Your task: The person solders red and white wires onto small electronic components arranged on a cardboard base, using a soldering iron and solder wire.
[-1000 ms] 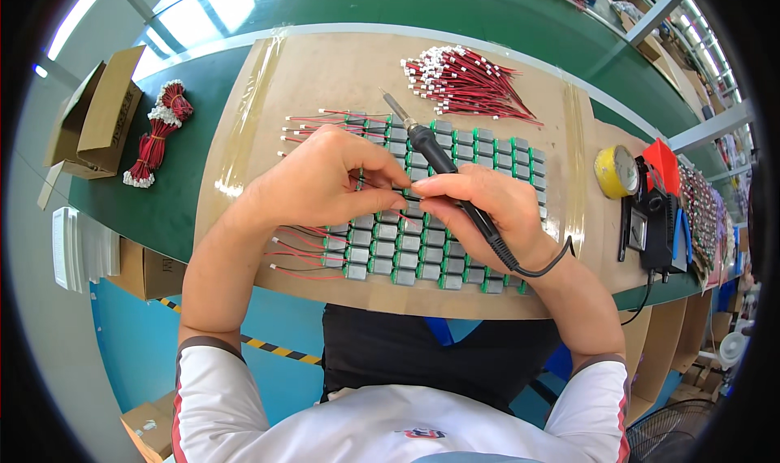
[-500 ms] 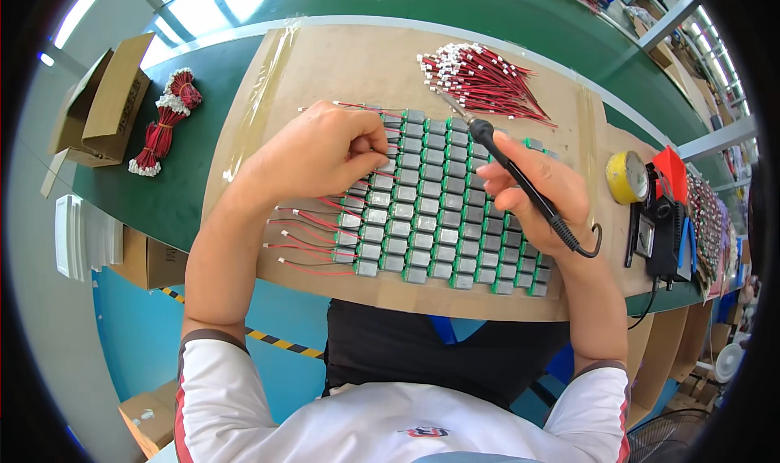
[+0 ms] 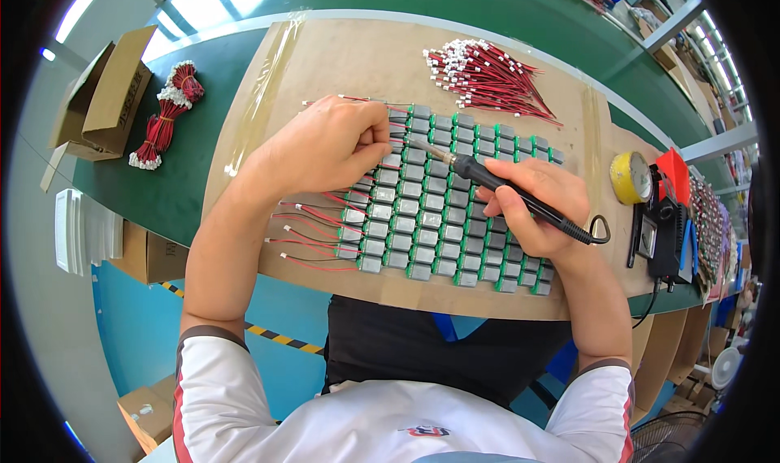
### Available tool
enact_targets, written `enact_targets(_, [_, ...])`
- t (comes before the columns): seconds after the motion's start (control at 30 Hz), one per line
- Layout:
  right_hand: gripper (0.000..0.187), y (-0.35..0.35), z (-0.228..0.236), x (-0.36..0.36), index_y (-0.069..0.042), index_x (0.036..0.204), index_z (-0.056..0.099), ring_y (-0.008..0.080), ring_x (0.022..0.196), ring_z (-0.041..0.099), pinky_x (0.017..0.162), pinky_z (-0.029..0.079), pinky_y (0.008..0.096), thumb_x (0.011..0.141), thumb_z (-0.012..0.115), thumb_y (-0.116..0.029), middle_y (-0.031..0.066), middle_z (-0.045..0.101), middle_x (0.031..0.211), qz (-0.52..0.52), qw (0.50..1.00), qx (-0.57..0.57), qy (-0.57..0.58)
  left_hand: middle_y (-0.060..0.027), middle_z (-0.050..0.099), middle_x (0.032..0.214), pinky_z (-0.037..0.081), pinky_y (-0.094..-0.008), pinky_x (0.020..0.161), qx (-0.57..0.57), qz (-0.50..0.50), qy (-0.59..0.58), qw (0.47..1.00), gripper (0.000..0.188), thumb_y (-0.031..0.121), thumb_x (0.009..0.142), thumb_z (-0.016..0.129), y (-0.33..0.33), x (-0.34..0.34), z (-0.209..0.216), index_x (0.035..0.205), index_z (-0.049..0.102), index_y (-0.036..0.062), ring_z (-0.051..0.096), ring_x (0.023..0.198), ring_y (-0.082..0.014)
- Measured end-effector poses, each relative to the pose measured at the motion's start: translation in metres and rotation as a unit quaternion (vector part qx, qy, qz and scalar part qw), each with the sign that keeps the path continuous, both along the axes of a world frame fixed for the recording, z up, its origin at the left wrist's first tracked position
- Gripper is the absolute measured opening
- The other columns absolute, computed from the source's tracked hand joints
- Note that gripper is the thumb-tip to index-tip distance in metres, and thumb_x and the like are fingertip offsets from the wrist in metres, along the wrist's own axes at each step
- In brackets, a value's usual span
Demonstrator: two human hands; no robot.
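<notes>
Rows of small grey battery packs (image 3: 428, 238) with green circuit-board strips lie side by side on brown paper. Thin red and black wires with white connectors (image 3: 317, 230) run out from the leftmost packs. At the upper left of the rows, my left hand (image 3: 337, 142) is closed in a pinch; its fingers hide what is between them, and wires show close by. My right hand (image 3: 540, 203) grips a black soldering iron (image 3: 512, 188) like a pen. The iron's metal tip points left over the upper packs, close to my left fingertips.
A pile of loose red and black leads (image 3: 491, 77) lies beyond the packs. To the left are bundled leads (image 3: 166, 118) and an open cardboard box (image 3: 118, 97). Yellow tape (image 3: 631, 177) and a black soldering station (image 3: 666, 227) stand at right, with the iron's cord nearby.
My right hand has brought the soldering iron down and left, its tip moving from near the lead pile to the packs beside my left fingers. My left hand stays pinched, barely shifted.
</notes>
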State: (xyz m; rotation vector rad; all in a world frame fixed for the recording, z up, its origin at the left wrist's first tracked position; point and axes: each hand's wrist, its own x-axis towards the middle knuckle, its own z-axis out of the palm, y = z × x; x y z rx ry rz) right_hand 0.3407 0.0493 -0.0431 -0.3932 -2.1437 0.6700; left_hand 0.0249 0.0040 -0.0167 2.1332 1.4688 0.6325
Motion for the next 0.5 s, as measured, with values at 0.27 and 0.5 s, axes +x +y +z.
enact_targets(0.27, [0.026, -0.0006, -0.0012, 0.0002, 0.005, 0.112, 0.079, 0.0225, 0.066, 0.074, 0.06, 0.058, 0.0327, 0.086, 0.075, 0.003, 0.0109, 0.077, 0.08, -0.002, 1.0, 0.008, 0.001, -0.0158, 0.073, 0.08, 0.057, -0.0463, 0.076, -0.012, 0.003, 0.007, 1.0, 0.011, 0.009, 0.091, 0.071, 0.0003, -0.0001, 0.0009, 0.087, 0.066, -0.0003, 0.072, 0.079, -0.0374])
enact_targets(0.5, [0.025, -0.0007, -0.0004, 0.0, 0.004, 0.11, 0.08, 0.0235, 0.065, 0.073, 0.06, 0.058, 0.0332, 0.086, 0.075, 0.002, 0.0121, 0.076, 0.079, -0.005, 1.0, 0.015, -0.005, -0.016, 0.073, 0.08, 0.057, -0.0466, 0.077, -0.01, 0.001, 0.013, 1.0, 0.011, 0.01, 0.092, 0.07, 0.0007, -0.0002, 0.0007, 0.087, 0.067, -0.0002, 0.072, 0.08, -0.0377])
